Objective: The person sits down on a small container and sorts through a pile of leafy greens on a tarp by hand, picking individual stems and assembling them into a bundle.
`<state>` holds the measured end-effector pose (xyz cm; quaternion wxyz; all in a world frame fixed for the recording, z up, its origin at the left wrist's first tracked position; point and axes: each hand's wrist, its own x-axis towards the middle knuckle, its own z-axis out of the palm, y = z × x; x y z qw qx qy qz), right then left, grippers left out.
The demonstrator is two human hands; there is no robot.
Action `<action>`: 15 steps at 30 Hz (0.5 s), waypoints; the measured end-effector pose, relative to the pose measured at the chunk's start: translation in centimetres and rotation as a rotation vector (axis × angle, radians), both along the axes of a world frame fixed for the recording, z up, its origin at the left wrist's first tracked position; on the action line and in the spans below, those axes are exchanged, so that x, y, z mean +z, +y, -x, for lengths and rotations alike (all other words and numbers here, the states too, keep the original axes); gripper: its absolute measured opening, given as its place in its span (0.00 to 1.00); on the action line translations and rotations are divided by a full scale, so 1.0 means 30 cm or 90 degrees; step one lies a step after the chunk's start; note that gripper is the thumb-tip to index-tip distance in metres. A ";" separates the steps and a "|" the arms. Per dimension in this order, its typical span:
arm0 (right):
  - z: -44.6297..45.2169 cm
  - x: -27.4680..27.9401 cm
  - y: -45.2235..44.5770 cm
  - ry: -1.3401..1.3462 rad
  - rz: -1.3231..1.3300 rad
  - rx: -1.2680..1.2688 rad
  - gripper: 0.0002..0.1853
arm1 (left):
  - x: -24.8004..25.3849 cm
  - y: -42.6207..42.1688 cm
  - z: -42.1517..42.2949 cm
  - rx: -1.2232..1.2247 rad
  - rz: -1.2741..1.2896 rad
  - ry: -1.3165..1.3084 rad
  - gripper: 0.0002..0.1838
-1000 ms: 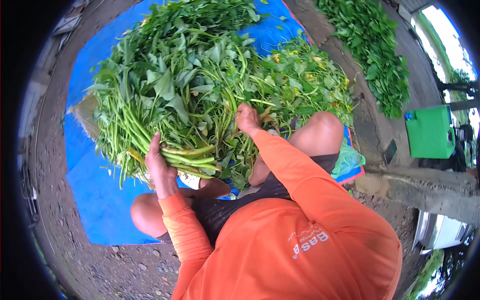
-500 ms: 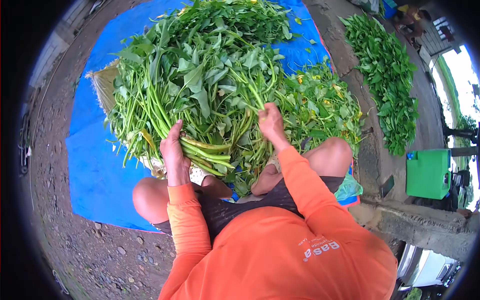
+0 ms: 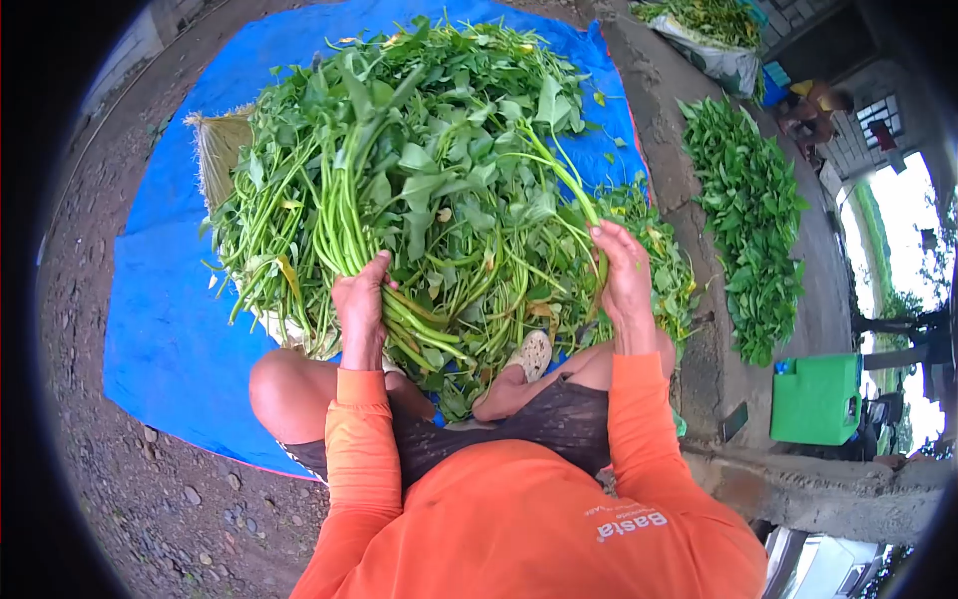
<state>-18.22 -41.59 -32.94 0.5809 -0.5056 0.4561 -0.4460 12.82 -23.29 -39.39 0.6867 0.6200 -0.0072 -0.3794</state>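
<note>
Left hand (image 3: 359, 304): I see the fingers curled around a stem bundle (image 3: 344, 215), thumb on top; stalk ends stick out to the right, leaves fan upward. Far fingertips hidden from me.
Right hand (image 3: 626, 268): I read thumb and fingers as pinching a few loose stems (image 3: 562, 175), leafy tops out over the pile, lower ends hanging below the grip. Can't tell exact count.
Spacing: hands well apart, both at the pile's near side.
Leafy pile (image 3: 469, 215): beyond and between the hands, on the blue tarp (image 3: 160, 329).
Tan sack (image 3: 223, 150): touching pile's left side.
Second heap (image 3: 743, 230): right of tarp.
</note>
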 end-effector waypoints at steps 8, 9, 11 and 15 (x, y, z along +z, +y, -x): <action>-0.090 0.054 0.111 -0.091 0.138 -0.005 0.16 | 0.017 -0.034 0.083 0.045 0.018 0.019 0.19; -0.109 0.069 0.125 -0.093 0.161 -0.014 0.16 | 0.015 -0.037 0.080 0.025 0.021 0.031 0.18; -0.131 0.023 0.070 -0.051 0.153 0.011 0.16 | -0.006 -0.037 0.086 0.017 0.025 0.028 0.18; -0.173 0.007 0.063 -0.043 0.171 0.013 0.16 | 0.003 -0.058 0.120 0.017 0.041 0.050 0.16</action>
